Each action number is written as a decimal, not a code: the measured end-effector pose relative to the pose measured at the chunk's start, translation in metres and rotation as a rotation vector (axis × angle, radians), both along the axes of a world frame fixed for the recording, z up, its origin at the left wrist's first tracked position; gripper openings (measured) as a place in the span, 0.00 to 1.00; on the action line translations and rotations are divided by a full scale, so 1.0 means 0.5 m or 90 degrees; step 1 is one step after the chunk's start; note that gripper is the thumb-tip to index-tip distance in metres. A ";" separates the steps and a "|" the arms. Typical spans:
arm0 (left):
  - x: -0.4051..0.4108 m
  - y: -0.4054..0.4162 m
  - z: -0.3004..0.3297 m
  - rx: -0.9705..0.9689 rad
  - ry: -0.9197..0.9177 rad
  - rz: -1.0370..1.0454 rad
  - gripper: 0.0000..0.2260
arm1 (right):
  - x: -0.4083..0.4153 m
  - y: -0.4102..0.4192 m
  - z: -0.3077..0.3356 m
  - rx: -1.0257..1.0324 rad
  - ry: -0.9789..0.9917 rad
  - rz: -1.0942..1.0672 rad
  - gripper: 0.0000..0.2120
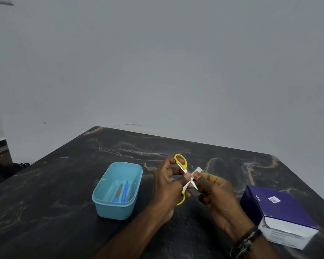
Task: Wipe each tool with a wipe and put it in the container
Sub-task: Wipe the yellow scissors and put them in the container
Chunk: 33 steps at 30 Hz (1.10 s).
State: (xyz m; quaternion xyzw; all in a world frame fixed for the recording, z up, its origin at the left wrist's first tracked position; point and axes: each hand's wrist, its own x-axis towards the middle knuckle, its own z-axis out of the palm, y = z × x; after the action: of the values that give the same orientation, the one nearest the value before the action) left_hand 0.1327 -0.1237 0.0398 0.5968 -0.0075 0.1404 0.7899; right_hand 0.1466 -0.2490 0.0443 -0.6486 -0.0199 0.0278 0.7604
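My left hand (167, 186) grips a pair of yellow-handled scissors (181, 162), spread open above the table, one loop up by the fingers and the other below the palm. My right hand (212, 191) pinches a small white wipe (197, 170) around one blade near the pivot. To the left stands a light blue plastic container (101, 200) with two blue-handled tools (121, 193) lying inside it.
A purple and white box (281, 212) sits on the dark marbled table (54, 184) at the right, close to my right wrist. The table's far edge meets a grey wall. A dark object lies on the floor at the far left.
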 end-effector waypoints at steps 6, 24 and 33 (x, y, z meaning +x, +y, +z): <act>-0.002 0.000 0.000 -0.004 -0.007 -0.014 0.14 | -0.003 -0.006 0.012 0.033 -0.008 -0.041 0.09; -0.004 0.002 0.009 0.021 0.080 -0.077 0.05 | 0.003 -0.004 0.003 -0.002 -0.063 -0.109 0.08; 0.015 0.028 0.013 0.020 0.080 0.012 0.05 | 0.017 -0.014 -0.007 -0.369 -0.270 -0.049 0.13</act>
State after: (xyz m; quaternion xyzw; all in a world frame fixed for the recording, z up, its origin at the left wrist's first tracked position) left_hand 0.1402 -0.1096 0.0465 0.6169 0.0453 0.1103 0.7779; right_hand 0.1549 -0.2561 0.0410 -0.8290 -0.1444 -0.1315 0.5241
